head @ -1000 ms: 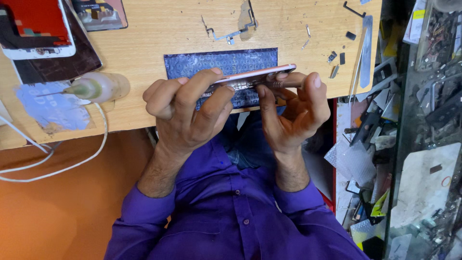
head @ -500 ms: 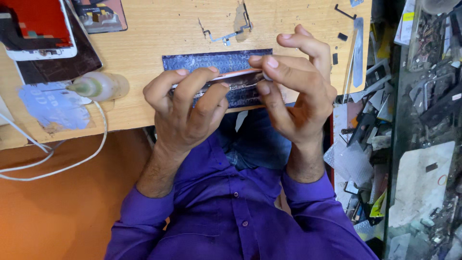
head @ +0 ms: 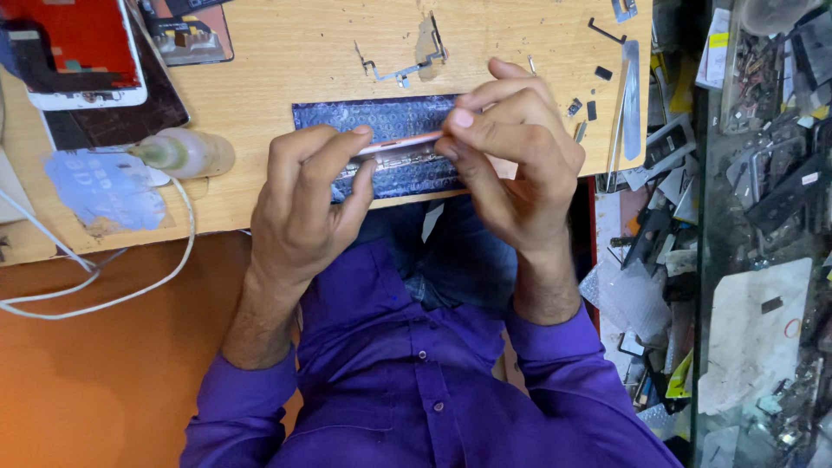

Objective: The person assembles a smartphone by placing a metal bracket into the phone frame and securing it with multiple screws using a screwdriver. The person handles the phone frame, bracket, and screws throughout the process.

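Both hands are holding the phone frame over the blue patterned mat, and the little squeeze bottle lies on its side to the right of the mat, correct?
Not quite. In the head view the squeeze bottle lies left of the blue patterned mat, not right. Both hands, left and right, do hold the phone frame over it.

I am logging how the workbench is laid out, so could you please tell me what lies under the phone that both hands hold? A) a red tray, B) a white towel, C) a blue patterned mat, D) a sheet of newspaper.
C: the phone, gripped by the left hand and right hand, sits over a blue patterned mat on the wooden bench.
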